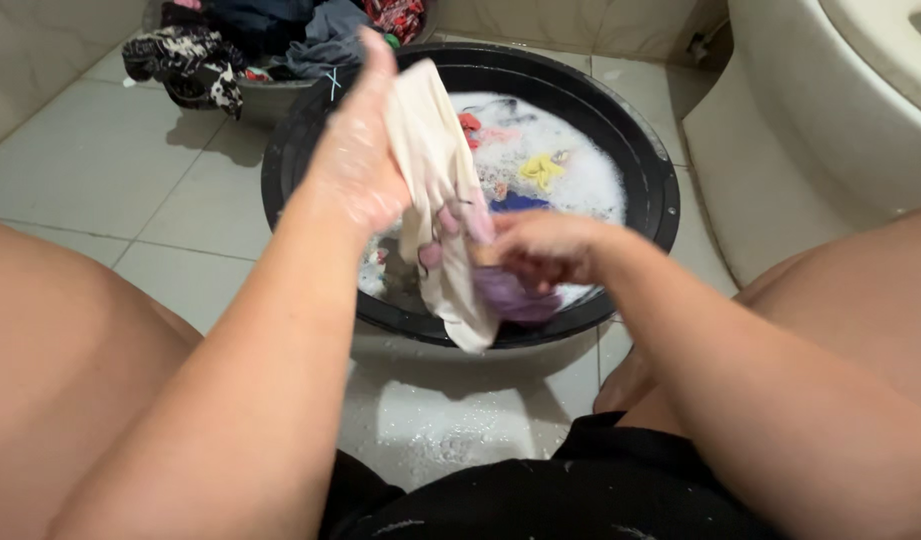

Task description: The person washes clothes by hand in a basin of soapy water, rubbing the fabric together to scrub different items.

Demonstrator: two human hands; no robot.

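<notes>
**Up close: 2 wet hands on a pale cloth above a black wash basin**

Nearest the camera, bare knees frame the view on both sides, and a dark garment lies across the lap at the bottom edge. Between the knees, a patch of wet, sudsy tiled floor shows just in front of the basin.

Above that, the left hand, soapy and glistening, is raised with its fingers together and pressed flat against the upper part of a wet cream cloth. The cloth hangs down over the near rim of the basin, with pinkish marks on its lower part. The right hand is curled and pinches the cloth lower down, beside a bunched purple piece.

Under both hands sits the round black basin, full of foam, with red, yellow and blue items floating in it. Its right rim stands near a white porcelain fixture, leaving only a narrow strip of tile between them.

Farther back, touching the basin's far-left rim, a second tub holds a heap of dark and patterned clothes. Open grey tile spreads to the left.
</notes>
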